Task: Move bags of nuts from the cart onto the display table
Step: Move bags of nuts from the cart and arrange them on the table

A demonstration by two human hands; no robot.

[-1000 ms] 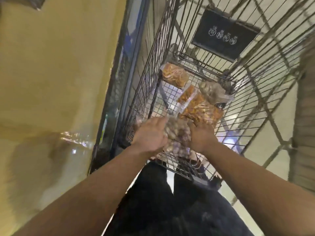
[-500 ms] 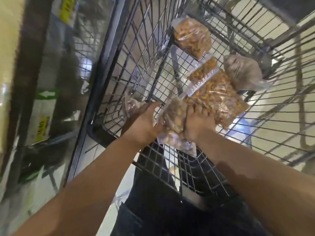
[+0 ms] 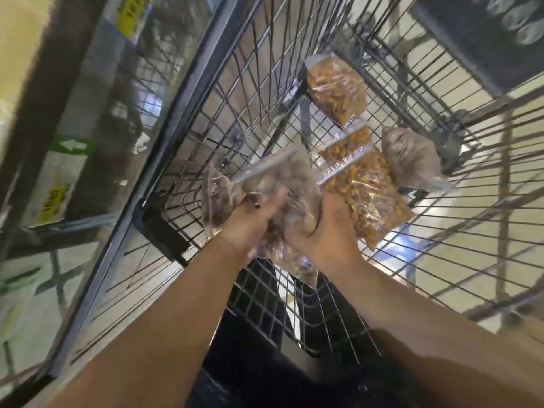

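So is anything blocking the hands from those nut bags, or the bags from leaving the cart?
Nothing stands between them: the left hand and right hand both grip the brown nut bags. Only the cart and its wire walls surround them. The display table is out of view.

Dim warm indoor light, motion blur throughout, wide-angle bending at edges
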